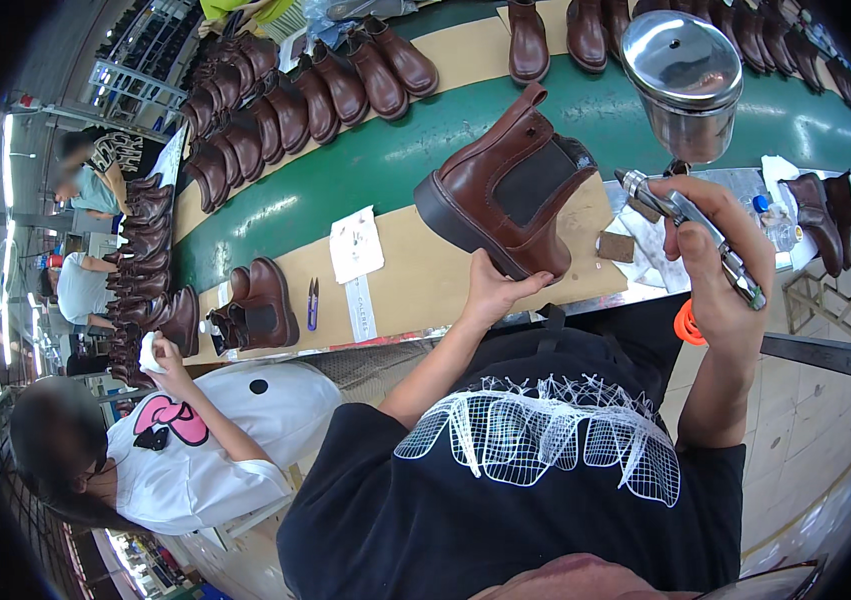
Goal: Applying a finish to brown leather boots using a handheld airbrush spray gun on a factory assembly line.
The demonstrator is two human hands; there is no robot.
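Observation:
Tilted above the bench is a brown leather ankle boot (490, 165) with a dark elastic side panel and a pull loop. My left hand (505, 290) grips it from below, near the toe. To its right, my right hand (725, 255) is wrapped round a spray gun (680, 205). A shiny metal cup (683, 95) with a lid sits on top of the gun. The nozzle end points left toward the boot and stands apart from it. Whether a finger presses the trigger, I cannot tell.
Rows of brown boots (315, 100) line the green bench (295, 215). Nearer lie a white cloth (356, 245), purple-handled snips (313, 303) and a brown block (615, 246). A plastic bottle (780, 230) stands at right. A co-worker in white (205, 450) sits at left, holding something white.

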